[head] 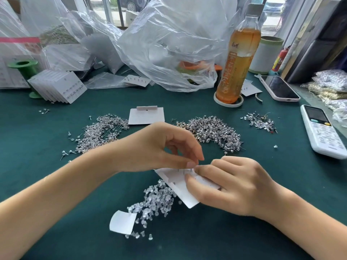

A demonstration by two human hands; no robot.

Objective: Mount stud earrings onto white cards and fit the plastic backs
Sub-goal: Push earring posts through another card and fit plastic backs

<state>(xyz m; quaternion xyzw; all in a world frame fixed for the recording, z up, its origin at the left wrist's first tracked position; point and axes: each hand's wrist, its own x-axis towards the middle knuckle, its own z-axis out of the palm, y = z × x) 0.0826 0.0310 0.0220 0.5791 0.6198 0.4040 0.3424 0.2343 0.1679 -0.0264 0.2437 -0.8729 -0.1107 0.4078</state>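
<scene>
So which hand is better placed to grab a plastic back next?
Probably the left hand: it only pinches at the card's top edge, while the right hand grips the card. The clear backs lie beneath, left of the card.

white card (180,186): tilted, held, posts seemingly through it | stud earrings (214,131): silver heaps | plastic backs (155,201): clear pile

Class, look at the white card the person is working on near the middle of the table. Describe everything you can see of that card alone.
The card is a small, flat piece of white card stock, tilted, with one corner pointing toward the viewer. A few thin posts stand up along its upper edge. The right hand holds it, thumb on top and fingers curled over the far edge, hiding its right part. The left hand pinches at a post on the upper edge. Its lower left edge reaches over a heap of clear plastic backs on the green table.
</scene>
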